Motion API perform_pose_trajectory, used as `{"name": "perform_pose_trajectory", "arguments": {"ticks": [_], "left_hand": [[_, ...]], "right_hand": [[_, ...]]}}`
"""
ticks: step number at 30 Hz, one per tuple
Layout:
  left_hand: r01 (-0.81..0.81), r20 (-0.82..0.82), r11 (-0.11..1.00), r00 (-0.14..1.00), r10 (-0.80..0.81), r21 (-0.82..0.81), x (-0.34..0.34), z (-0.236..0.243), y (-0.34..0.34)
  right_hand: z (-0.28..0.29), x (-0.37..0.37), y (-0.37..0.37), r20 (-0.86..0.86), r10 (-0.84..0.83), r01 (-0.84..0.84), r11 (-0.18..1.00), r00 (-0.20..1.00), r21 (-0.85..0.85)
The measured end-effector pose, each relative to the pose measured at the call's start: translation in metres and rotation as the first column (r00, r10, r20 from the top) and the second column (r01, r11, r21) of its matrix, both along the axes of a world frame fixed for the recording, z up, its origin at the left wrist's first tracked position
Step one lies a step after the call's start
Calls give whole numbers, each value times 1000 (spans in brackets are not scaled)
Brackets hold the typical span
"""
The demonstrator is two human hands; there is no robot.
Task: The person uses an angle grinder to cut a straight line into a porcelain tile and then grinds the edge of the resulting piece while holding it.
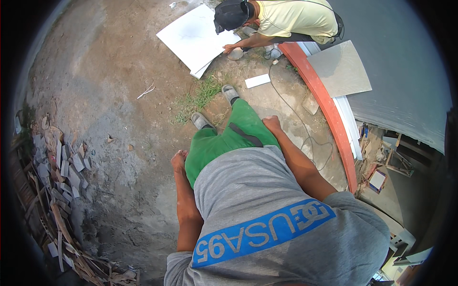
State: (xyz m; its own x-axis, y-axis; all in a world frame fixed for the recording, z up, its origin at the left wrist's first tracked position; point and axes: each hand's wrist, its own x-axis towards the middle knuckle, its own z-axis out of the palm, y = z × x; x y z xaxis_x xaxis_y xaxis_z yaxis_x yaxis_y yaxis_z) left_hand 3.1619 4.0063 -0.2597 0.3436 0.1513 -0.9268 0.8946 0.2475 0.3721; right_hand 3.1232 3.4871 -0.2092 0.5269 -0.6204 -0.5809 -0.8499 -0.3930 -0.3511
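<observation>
My left hand (179,160) hangs beside my green trousers (210,155), with its fingers curled in and no object showing in it. On the other side, my right hand (271,124) is lowered close to the right trouser leg, loosely closed, with nothing visible in its grip. Both arms hang down along my grey shirt. Ahead of my shoes (200,120), a crouching person in a yellow shirt (298,18) and dark cap rests a hand (229,48) at the edge of a large white slab (193,38). Another white piece shows beneath that slab.
A small white strip (257,81) lies near my right foot. A dark cable (296,114) snakes over the ground beside an orange beam (320,88), on which a grey panel (339,69) rests. Broken tile pieces (71,171) and scrap wood (62,224) are heaped at left.
</observation>
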Motion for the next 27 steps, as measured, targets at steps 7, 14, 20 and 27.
{"name": "perform_pose_trajectory", "arguments": {"ticks": [7, 14, 20, 27], "left_hand": [[10, 14, 1000, 1000, -10, -6, 2, -11, -7], [-10, 38, 1000, 999, 10, -1, 0, -12, 1], [-2, 65, 1000, 998, 2, -5, -1, -21, -2], [-41, 60, 999, 997, 41, 1, -7, -12, -6]], "right_hand": [[-1, -4, -11, 81, 34, -29, 998, 996, -60], [3, 4, -1, 36, 55, -55, 998, 998, 5], [-12, 0, -13, 70, 69, -63, 994, 995, -89], [3, -1, -8, 9, 92, -92, 995, 996, 25]]}}
